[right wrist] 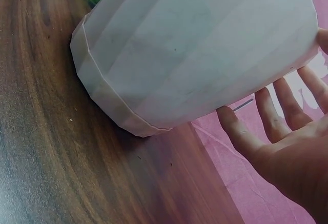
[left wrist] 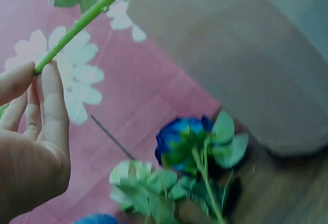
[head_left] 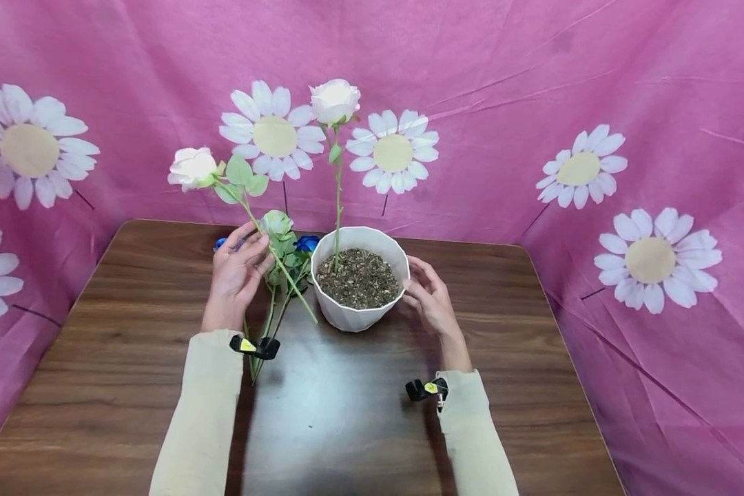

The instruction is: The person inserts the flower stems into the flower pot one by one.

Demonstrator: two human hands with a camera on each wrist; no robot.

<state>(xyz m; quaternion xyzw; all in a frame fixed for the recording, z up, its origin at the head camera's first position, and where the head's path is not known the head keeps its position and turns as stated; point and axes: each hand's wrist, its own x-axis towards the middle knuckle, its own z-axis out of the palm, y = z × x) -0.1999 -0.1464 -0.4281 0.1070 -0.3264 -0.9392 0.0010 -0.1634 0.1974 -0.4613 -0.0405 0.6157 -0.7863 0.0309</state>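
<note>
My left hand (head_left: pixel 235 275) pinches the green stem of a white rose (head_left: pixel 192 169) between thumb and fingertips. Its bloom points up to the left, and the bare stem end slants down toward the pot's left side. A white faceted flower pot (head_left: pixel 353 318) full of dark soil (head_left: pixel 362 279) stands on the table. Another white rose (head_left: pixel 335 102) rises upright from the soil near the pot's left wall. On the pot's right side rests my right hand (head_left: pixel 432 300); in the right wrist view its extended fingertips touch the outer wall (right wrist: pixel 195 49).
Left of the pot, more cut roses lie on the brown wooden table (head_left: pixel 502 413): a pale greenish rose (head_left: pixel 277 222) and a blue rose (left wrist: pixel 182 139), with another blue bloom (head_left: pixel 220 244) partly hidden behind my left hand. Pink cloth (head_left: pixel 471 83) printed with daisies surrounds the table.
</note>
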